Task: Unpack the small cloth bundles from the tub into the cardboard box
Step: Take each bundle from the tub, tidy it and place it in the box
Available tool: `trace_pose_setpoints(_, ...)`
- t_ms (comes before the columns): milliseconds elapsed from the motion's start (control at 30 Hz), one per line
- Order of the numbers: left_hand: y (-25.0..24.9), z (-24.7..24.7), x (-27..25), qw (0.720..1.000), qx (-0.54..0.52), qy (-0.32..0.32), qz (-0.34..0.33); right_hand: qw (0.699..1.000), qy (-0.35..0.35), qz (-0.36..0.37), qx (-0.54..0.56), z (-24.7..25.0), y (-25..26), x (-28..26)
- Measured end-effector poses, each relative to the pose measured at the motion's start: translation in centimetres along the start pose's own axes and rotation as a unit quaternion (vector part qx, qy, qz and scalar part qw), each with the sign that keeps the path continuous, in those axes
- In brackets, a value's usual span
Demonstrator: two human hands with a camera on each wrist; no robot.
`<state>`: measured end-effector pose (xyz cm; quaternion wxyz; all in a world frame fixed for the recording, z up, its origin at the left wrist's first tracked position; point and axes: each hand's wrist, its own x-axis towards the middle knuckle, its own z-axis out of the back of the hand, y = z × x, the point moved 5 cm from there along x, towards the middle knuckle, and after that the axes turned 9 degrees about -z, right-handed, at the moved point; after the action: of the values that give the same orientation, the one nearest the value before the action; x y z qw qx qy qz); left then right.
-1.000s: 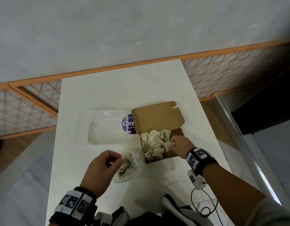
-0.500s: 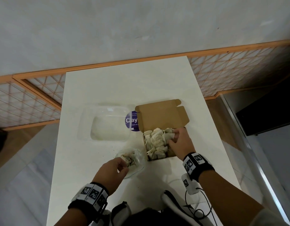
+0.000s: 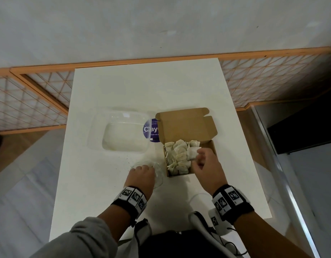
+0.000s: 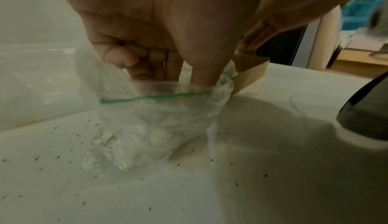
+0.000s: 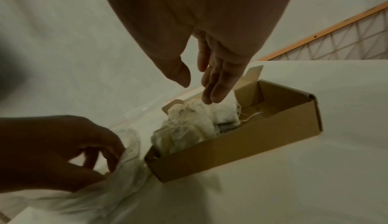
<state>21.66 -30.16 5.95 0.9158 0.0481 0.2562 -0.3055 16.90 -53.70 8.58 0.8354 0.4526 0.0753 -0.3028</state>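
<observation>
An open cardboard box (image 3: 187, 125) on the white table holds several pale cloth bundles (image 3: 179, 153). A clear tub (image 3: 123, 116) stands left of it and looks empty. My left hand (image 3: 142, 172) pinches the mouth of a clear zip bag (image 4: 159, 111) that stands beside the box, fingertips behind its green strip. A few bundles (image 4: 159, 139) lie at the bag's bottom. My right hand (image 5: 197, 84) hovers over the box (image 5: 241, 148) with straight, relaxed fingers just above the bundles (image 5: 189, 128), holding nothing.
A purple round label (image 3: 151, 130) shows between tub and box. Dark specks (image 4: 63, 144) dot the table around the bag. A thin white cable (image 3: 198, 196) loops near the front edge. An orange lattice railing (image 3: 272, 81) runs behind the table.
My left hand went from the bag's edge down into its mouth. My right hand set its bundle in the box, let go and now hangs open above it.
</observation>
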Motion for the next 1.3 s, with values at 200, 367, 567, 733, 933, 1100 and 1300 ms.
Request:
trace_pose_setpoints(200, 0.5, -0.8, 0.6, 0.999, 0.020, 0.031, -0.009, 0.994, 0.089, 0.047, -0.047, -1.7, 2.6, -3.7)
trace_pose_setpoints(367, 1.5, 0.7, -0.5, 0.990, -0.139, 0.003, 0.006, 0.984, 0.138, 0.085, -0.074, -3.2, 5.1, -5.4)
trace_pose_setpoints(567, 4.0, 5.5, -5.2, 0.887, -0.447, -0.106, 0.052, 0.970, 0.198, 0.106, -0.094, -5.5, 6.7, -5.8)
trace_pose_setpoints(733, 4.9, 6.2, -6.7, 0.737, -0.657, -0.125, 0.096, 0.960, 0.253, 0.114, -0.045, -7.0, 9.0, -6.3)
trace_pose_setpoints(933, 5.2, 5.6, -7.3, 0.694, -0.701, -0.123, 0.108, 0.959, 0.243, 0.142, -0.008, -7.9, 10.2, -6.0)
trace_pose_setpoints(1100, 5.5, 5.1, -7.7, 0.680, -0.712, -0.133, 0.115, 0.967, 0.221, 0.129, -0.009, -7.5, 10.3, -5.9)
trace_pose_setpoints(1300, 4.9, 4.3, -7.7, 0.593, -0.787, -0.101, 0.136, 0.969, 0.205, 0.127, -0.046, -7.4, 10.1, -5.6)
